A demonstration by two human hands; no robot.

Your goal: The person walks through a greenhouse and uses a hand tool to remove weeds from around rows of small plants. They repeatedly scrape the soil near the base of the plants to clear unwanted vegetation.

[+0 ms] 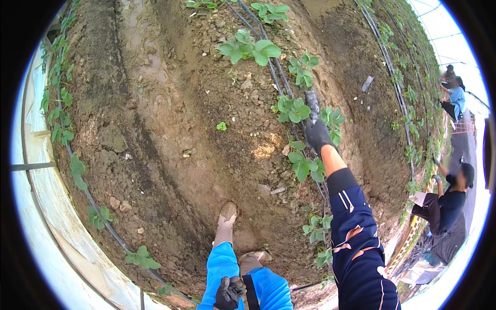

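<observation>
My right hand (318, 135), in a black glove, reaches out over the middle planted row, closed around a dark grey object (312, 104) that I cannot name for certain. Strawberry plants stand close on both sides of it: one to the left (292, 110) and one to the right (332, 121). Black drip tubes (279, 77) run along the row beneath the leaves. Low in the view, my left hand (230, 293), also black-gloved, is near my blue trouser leg with its fingers curled; whether anything is inside cannot be seen.
My muddy boots (227, 219) stand on the soil left of the row. Another planted row with a drip tube (93, 201) curves along the left, beside plastic sheeting (42, 155). More rows with tubes (395, 77) lie right. People (451, 197) work at the far right.
</observation>
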